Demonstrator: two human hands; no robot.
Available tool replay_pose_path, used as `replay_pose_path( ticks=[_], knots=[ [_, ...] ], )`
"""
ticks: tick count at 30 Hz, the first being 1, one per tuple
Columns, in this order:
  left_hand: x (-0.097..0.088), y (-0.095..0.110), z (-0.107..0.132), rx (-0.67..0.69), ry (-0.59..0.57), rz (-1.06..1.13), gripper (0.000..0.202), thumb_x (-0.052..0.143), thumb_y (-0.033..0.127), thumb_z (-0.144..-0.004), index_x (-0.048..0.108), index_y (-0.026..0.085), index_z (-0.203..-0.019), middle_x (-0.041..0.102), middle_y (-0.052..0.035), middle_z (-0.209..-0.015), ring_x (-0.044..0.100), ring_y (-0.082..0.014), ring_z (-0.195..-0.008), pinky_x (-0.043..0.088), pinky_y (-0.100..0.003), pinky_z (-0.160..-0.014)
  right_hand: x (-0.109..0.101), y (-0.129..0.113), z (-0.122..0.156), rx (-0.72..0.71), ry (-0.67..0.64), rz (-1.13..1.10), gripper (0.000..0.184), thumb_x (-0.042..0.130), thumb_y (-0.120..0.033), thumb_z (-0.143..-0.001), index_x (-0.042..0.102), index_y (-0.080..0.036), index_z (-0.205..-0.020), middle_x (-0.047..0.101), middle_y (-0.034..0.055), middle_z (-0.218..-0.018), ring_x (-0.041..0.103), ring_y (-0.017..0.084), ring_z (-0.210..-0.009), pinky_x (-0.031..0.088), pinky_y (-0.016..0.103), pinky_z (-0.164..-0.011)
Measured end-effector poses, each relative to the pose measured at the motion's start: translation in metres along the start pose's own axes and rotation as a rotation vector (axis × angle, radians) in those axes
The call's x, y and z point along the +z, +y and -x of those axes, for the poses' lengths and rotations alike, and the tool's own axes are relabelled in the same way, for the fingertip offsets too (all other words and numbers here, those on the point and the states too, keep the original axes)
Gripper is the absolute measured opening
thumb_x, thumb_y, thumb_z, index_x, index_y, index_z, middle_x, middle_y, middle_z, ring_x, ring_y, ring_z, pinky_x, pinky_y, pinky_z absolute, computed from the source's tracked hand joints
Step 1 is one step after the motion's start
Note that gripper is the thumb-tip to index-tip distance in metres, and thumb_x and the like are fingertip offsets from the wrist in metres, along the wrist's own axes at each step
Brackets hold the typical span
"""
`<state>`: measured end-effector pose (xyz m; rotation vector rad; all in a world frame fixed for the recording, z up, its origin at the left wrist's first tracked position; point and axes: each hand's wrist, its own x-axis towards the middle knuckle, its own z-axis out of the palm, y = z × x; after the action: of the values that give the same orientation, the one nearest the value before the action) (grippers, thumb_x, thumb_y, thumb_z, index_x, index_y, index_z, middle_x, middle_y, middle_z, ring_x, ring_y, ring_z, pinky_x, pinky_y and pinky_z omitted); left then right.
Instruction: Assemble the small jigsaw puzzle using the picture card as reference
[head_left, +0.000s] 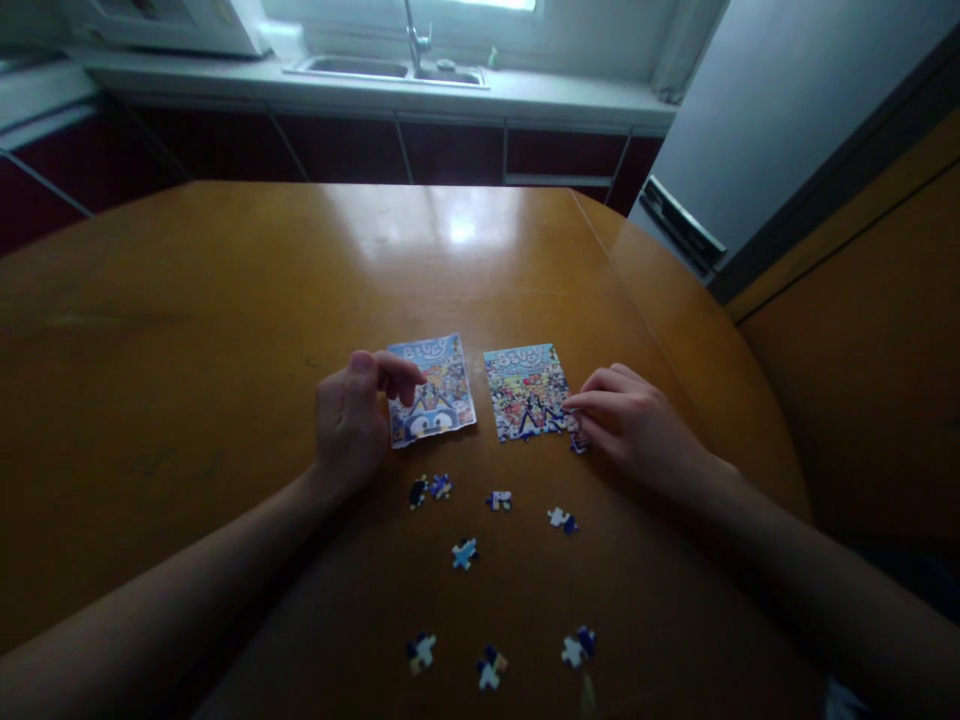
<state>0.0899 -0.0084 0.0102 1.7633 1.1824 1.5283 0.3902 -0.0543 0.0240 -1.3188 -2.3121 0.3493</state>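
Observation:
My left hand is beside the printed picture sheet, with loosely bent fingers hanging over its left side. Nothing shows between those fingers, and the thumb stands apart. To the right lies a partly joined jigsaw puzzle with a matching picture; its lower edge is uneven. At its lower right corner, my right hand pinches a puzzle piece, partly hidden under the fingertips. Several loose puzzle pieces lie nearer to me, among them a light blue one and a white and dark blue one.
The wooden table has a rounded edge and a seam on the right. Beyond it are a counter with a sink and a tap, above dark red cabinets. A grey fridge stands at the right.

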Motion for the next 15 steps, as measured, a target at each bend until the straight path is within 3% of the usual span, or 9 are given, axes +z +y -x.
replay_pose_path(
  ticks=[9,15],
  knots=[
    [-0.0038,0.0008,0.0014,0.044,-0.046,-0.111,0.059,0.030,0.049,-0.104,0.069,0.021,-0.070,0.059,-0.0025,-0.054,0.051,-0.0144,-0.051,0.039,-0.029,-0.054,-0.0044,0.0015,-0.0016,0.151,0.139,-0.047,0.015,0.060,-0.012,-0.089,0.074,-0.018,-0.093,0.066,0.0082,-0.090,0.058,0.023,-0.089,0.049,0.038,-0.079],
    [-0.0053,0.0005,0.0014,0.043,-0.051,-0.160,0.034,0.052,0.035,-0.098,0.069,0.023,-0.072,0.059,-0.0003,-0.055,0.051,-0.0144,-0.053,0.039,-0.029,-0.055,0.0031,-0.0066,-0.0009,0.079,-0.001,-0.079,0.010,0.066,-0.020,-0.090,0.073,-0.019,-0.098,0.066,0.0076,-0.097,0.056,0.022,-0.093,0.049,0.037,-0.083]
  ],
)
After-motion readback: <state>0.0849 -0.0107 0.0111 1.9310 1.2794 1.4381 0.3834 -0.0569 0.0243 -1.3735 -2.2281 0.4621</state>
